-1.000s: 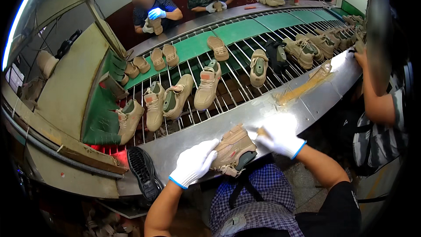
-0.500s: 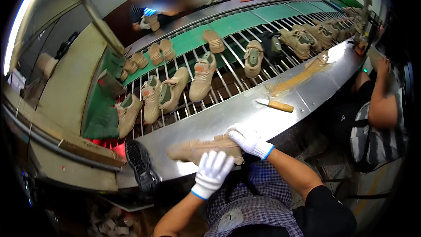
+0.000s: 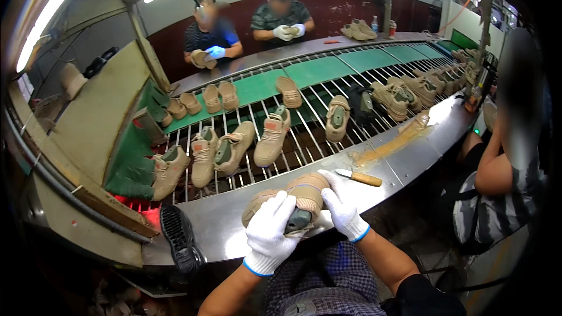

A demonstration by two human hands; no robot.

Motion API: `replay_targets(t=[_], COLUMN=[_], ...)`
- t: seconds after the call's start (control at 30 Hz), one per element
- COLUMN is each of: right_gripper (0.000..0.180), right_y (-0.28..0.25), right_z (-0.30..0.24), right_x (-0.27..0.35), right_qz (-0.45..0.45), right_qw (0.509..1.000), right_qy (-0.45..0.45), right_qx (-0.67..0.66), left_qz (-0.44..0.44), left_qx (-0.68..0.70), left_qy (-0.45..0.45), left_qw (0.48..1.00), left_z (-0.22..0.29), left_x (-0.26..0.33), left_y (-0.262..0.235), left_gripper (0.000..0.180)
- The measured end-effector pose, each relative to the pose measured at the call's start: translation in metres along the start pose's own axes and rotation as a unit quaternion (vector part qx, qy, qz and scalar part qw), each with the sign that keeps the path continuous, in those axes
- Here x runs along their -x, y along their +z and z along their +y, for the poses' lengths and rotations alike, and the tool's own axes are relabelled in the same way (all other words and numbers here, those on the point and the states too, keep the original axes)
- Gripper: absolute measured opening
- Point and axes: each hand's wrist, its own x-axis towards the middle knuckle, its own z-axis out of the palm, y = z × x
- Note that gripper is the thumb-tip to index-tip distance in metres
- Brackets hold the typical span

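Over the metal ledge in front of me is a tan sneaker (image 3: 309, 192) with a green last in its opening. My left hand (image 3: 270, 237), in a white knit glove with a blue cuff, closes on its near left side. My right hand (image 3: 342, 209), gloved the same way, grips its right side. Another tan shoe part (image 3: 255, 202) shows beyond the left hand; I cannot tell whether it is a second shoe. Just past my right hand, a knife (image 3: 360, 178) with a wooden handle lies on the ledge. Left of my hands lies a black shoe (image 3: 180, 239), tread up.
Several tan sneakers (image 3: 272, 136) stand on the slatted roller conveyor (image 3: 304, 140). Tan soles (image 3: 221, 97) sit on the green strip (image 3: 252, 86). Dried yellowish glue (image 3: 389, 149) marks the metal ledge. Two gloved co-workers handle pieces across the line; another person (image 3: 497, 169) is at right.
My left hand, which was spread above the shoe, now grips it. The shoe has turned so its opening and green last face me. The view has tilted up, showing more of the co-workers.
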Motion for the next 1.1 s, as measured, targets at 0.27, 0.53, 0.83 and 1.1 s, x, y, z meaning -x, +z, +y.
replay_targets(t=[0.27, 0.53, 0.83, 1.1], right_gripper=[0.070, 0.060, 0.066, 0.102], right_y=[-0.061, -0.003, -0.064, -0.218], right_z=[0.001, 0.092, 0.049, 0.089], right_x=[0.033, 0.101, -0.119, -0.253], right_qz=[-0.284, -0.184, -0.039, 0.326], right_qw=[0.920, 0.729, 0.900, 0.842], right_qy=[0.271, 0.513, 0.265, 0.061], right_qx=[-0.009, -0.415, -0.345, 0.425], left_qz=[-0.134, -0.212, -0.186, -0.126], left_qx=[0.017, 0.039, -0.074, -0.050], left_qy=[0.188, 0.147, -0.073, -0.252], left_qw=[0.973, 0.966, 0.977, 0.958], left_z=[0.019, -0.016, -0.077, -0.119], left_x=[0.046, 0.072, 0.090, 0.128], left_y=[0.004, -0.031, -0.032, -0.012], left_gripper=[0.058, 0.030, 0.047, 0.039])
